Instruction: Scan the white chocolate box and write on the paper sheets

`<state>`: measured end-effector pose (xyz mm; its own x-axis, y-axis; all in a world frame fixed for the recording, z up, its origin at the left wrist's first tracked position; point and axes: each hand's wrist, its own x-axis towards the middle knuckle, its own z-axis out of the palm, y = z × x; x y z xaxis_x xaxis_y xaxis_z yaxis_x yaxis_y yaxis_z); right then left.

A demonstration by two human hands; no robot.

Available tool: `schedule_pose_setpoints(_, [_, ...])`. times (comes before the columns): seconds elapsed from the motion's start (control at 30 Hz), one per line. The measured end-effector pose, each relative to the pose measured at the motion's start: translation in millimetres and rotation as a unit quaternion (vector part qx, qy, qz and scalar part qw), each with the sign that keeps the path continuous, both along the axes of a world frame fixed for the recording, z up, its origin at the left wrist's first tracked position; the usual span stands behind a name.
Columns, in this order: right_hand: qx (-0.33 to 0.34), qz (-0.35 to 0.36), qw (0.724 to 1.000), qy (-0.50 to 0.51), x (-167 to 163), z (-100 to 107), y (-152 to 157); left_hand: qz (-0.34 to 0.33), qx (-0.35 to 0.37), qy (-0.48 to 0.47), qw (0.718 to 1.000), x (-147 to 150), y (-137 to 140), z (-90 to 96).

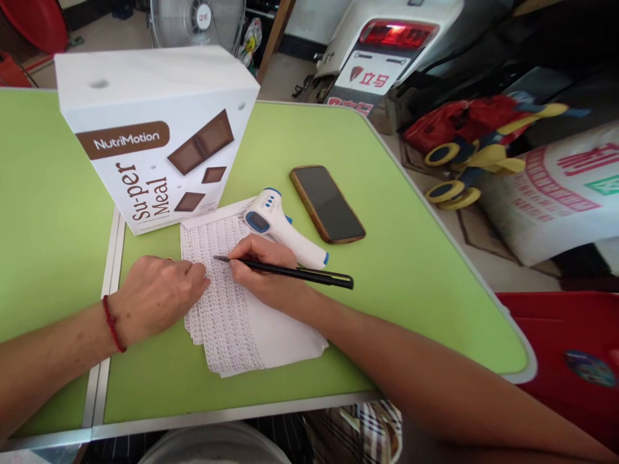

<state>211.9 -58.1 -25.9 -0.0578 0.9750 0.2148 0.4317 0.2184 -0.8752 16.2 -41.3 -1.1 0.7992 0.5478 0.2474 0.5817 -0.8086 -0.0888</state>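
My right hand is closed round a slim black pen, its tip on or just above a sheet of paper. Rows of small handwriting cover the sheet's left part, while its lower right is blank; more sheets lie beneath. My left hand rests as a loose fist at the paper's left edge, fingers curled under and partly hidden, with no object showing in it. A white and blue infrared thermometer lies across the paper's top right, just beyond my right hand.
A white NutriMotion box stands behind the paper on the green folding table. To the right lies a phone in a brown case. Beyond the table are a fan, a white scooter, a sack and a red stool.
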Motion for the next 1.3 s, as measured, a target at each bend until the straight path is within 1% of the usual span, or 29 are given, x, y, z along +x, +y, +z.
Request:
schedule_pose_setpoints(0.1, [0.000, 0.003, 1.000, 0.003, 0.2, 0.8, 0.5, 0.001, 0.000, 0.001, 1.000, -0.1, -0.6, -0.1])
schedule_pose_setpoints(0.37, [0.010, -0.020, 1.000, -0.005, 0.0, 2.0, 1.0, 0.001, -0.003, 0.006, 1.000, 0.3, 0.1, -2.2])
schedule_pose_setpoints(0.47, [0.004, -0.011, 1.000, -0.007, 0.3, 1.1, 0.2, 0.008, -0.010, 0.020, 1.000, 0.4, -0.1, -1.7])
schedule_pose_setpoints(0.67, [0.005, 0.013, 1.000, -0.018, 2.9, 1.9, -0.1, 0.005, -0.006, 0.009, 1.000, -0.2, -0.6, -0.9])
schedule_pose_setpoints(0.77, [0.029, 0.006, 0.998, -0.048, 4.0, 2.3, -0.9, 0.003, -0.004, 0.009, 1.000, -0.3, -0.3, -2.0])
schedule_pose_setpoints(0.83, [0.088, -0.001, 0.994, -0.069, 4.9, 2.4, -1.7, 0.002, -0.003, 0.006, 1.000, -0.1, 0.0, -3.0])
schedule_pose_setpoints(0.9, [0.181, 0.013, 0.978, -0.102, 7.1, 3.2, -2.0, 0.003, -0.004, 0.004, 1.000, 0.0, 0.2, -3.8])
schedule_pose_setpoints(0.93, [0.232, 0.026, 0.964, -0.131, 8.8, 4.0, -1.9, 0.002, -0.004, 0.002, 1.000, 0.1, 0.1, -4.0])
schedule_pose_setpoints(1.0, [0.312, 0.060, 0.923, -0.217, 13.6, 6.5, -0.9, 0.001, -0.001, -0.002, 1.000, 0.0, -0.2, -4.0])
schedule_pose_setpoints(1.03, [0.334, 0.075, 0.900, -0.271, 16.4, 7.8, -0.3, 0.000, 0.002, -0.003, 1.000, -0.1, -0.4, -3.9])
schedule_pose_setpoints(1.1, [0.341, 0.107, 0.852, -0.382, 21.8, 10.5, 0.7, 0.002, 0.005, -0.002, 1.000, -0.5, -0.2, -4.4])
schedule_pose_setpoints(1.17, [0.315, 0.144, 0.814, -0.467, 25.7, 12.6, 0.5, 0.007, 0.005, 0.003, 1.000, -0.9, 1.1, -5.8])
schedule_pose_setpoints(1.23, [0.290, 0.171, 0.790, -0.512, 27.3, 14.0, -0.8, 0.010, 0.008, 0.005, 1.000, -0.7, 3.0, -7.2])
schedule_pose_setpoints(1.3, [0.277, 0.184, 0.782, -0.528, 27.0, 15.1, -2.5, -0.001, 0.019, -0.014, 1.000, 0.9, 3.0, -6.0])
